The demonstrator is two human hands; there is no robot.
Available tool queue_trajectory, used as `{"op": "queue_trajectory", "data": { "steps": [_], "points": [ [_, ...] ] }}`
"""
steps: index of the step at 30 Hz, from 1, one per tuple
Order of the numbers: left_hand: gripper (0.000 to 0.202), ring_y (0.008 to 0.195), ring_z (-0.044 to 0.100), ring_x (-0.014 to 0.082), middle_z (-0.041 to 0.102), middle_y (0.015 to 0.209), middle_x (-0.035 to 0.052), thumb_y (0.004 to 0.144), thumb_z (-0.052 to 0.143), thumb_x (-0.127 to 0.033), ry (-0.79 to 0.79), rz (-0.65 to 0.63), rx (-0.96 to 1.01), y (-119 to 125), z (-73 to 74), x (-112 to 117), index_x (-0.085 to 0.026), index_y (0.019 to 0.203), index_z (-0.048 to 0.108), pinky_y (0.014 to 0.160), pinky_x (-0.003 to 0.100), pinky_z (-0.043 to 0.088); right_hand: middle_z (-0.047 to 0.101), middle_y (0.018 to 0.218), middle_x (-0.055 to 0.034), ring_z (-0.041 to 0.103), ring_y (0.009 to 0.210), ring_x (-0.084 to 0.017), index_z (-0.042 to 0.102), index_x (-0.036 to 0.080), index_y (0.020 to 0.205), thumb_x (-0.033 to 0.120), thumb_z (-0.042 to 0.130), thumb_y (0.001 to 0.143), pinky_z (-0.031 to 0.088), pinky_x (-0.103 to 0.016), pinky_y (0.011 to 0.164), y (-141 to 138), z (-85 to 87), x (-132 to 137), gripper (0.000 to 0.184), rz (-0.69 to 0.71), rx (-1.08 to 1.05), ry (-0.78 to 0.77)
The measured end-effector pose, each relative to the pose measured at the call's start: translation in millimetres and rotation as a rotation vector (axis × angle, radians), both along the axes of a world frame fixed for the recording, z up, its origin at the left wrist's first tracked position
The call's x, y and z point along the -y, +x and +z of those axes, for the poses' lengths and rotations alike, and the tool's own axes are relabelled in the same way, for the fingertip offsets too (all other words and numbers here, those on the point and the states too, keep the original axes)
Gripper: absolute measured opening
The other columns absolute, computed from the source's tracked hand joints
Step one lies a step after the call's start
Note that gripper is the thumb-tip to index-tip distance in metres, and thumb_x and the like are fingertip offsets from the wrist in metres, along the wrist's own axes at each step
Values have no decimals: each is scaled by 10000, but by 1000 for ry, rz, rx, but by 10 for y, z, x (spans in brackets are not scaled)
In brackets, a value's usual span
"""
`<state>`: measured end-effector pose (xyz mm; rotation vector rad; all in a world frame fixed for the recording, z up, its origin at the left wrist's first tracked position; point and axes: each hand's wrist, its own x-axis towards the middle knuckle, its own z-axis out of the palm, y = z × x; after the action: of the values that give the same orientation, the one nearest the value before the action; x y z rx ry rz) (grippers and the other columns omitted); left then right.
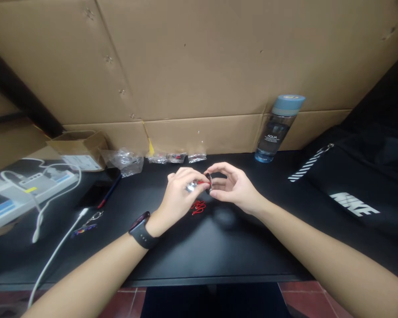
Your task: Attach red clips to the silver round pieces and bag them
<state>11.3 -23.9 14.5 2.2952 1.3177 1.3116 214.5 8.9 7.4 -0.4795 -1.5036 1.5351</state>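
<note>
Near the middle of the table, my left hand (182, 190) is closed around a small shiny silver piece (191, 186), mostly covered by the fingers. My right hand (232, 185) pinches a thin round disc (209, 183) with a silvery rim, seen nearly edge-on. Fingertips of both hands meet at this disc, and something red shows between them. A tangled red cord (198, 206) hangs or lies just below my left hand; whether it joins the held pieces is hidden. A black watch (143, 230) is on my left wrist.
Along the cardboard wall lie small clear packets (176, 157), a crumpled plastic bag (128, 161) and an open carton (81, 150). A water bottle (278, 128) stands at back right, beside a black bag (354, 190). Left are a phone (99, 187), keyring (86, 225) and power strip (29, 194).
</note>
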Motion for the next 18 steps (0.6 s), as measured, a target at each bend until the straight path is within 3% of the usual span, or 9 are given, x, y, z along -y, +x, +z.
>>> {"op": "queue_trajectory", "data": {
  "steps": [11, 18],
  "points": [
    [49, 981, 688, 215, 764, 961, 13, 911, 742, -242, -45, 2, 59, -42, -23, -36, -245, 862, 745, 892, 366, 492, 681, 1254, -66, 751, 1027, -221, 663, 242, 1150, 205, 916, 698, 630, -407, 951, -12, -17, 29, 519, -65, 52, 109],
    [76, 911, 712, 211, 762, 956, 37, 926, 703, -261, -89, -38, 151, -25, -47, -36, -231, 897, 766, 854, 353, 550, 710, 1199, -69, 758, 990, -233, 674, 232, 1106, 264, 934, 679, 623, -416, 933, -45, 10, 67, 501, -245, 137, 200]
  ]
}}
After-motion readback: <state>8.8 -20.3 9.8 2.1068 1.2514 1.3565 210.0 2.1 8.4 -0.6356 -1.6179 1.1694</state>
